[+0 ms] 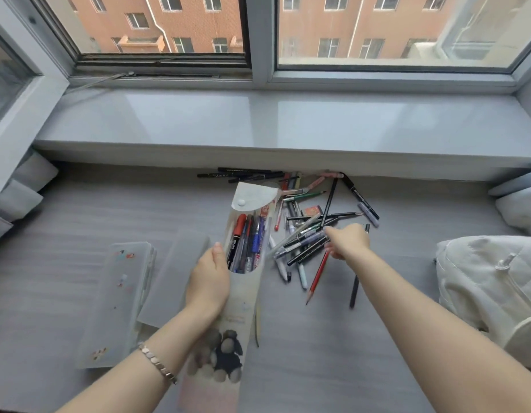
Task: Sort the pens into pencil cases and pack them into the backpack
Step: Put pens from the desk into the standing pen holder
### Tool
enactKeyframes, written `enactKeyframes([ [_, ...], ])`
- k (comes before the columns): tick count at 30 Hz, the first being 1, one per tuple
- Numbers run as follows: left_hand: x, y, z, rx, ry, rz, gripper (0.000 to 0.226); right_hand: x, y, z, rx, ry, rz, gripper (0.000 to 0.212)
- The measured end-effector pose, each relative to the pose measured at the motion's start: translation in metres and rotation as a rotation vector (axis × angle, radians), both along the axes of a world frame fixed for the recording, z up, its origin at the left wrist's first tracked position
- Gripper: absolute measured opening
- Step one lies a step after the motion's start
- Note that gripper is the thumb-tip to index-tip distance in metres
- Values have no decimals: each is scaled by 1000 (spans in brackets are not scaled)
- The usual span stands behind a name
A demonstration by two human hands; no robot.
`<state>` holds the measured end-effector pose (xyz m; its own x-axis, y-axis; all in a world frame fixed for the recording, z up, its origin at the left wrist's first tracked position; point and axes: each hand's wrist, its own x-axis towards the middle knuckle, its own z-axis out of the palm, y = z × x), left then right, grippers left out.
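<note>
My left hand point(209, 281) grips a long pale pencil case point(243, 296) printed with dark sheep figures. Its flap is open and several red, blue and black pens point(246, 242) stand inside. A loose pile of pens and pencils point(312, 222) lies on the grey surface just right of the case. My right hand point(347, 241) reaches into that pile, its fingers closed around a bundle of several black and clear pens point(303, 244). A red pencil point(317, 275) lies below the hand. A beige backpack point(493, 290) sits at the right edge.
A translucent hard pencil box point(115, 305) and a frosted flat pouch point(171, 275) lie to the left of my left hand. More black markers point(243, 174) rest under the window sill point(288, 126). Grey cushions sit at the far left and far right.
</note>
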<state>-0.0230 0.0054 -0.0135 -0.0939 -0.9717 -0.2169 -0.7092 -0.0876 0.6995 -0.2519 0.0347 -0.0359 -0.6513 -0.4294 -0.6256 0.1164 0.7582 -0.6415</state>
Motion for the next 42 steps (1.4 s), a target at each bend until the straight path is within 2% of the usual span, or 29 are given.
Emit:
enactKeyframes([
  [4,5,-1,-3,8,-6,-10,45,10,-23,-14,80,81,71,22],
  [8,8,4,-6,14,-15,-31,42,17,-37,-18,133,180,116,26],
  [13,11,8,-11,36,-34,-59,44,17,-39,-14,44,-203,-74,28],
  [18,15,9,-11,48,-17,-54,47,10,-22,-4,29,-256,42,27],
  [23,16,13,-11,85,-24,-96,47,0,12,27,-190,-188,97,33],
  [26,7,20,-7,136,-48,-196,46,5,34,53,-480,-101,67,30],
  [28,-2,26,-6,155,-48,-266,44,14,46,63,-625,7,131,26],
  [31,-13,35,-4,158,-20,-336,44,37,58,61,-691,1,278,13],
  [34,-17,41,-2,124,-14,-348,43,57,65,48,-648,-62,421,13],
  [36,-16,43,-3,108,-20,-329,43,61,67,45,-652,-69,439,23],
  [39,-13,44,-5,92,-30,-291,47,62,71,42,-695,-27,351,65],
  [40,-12,44,-6,93,-34,-289,47,62,71,40,-695,20,342,72],
  [42,-12,45,-7,96,-44,-296,48,62,69,35,-697,155,413,65],
])
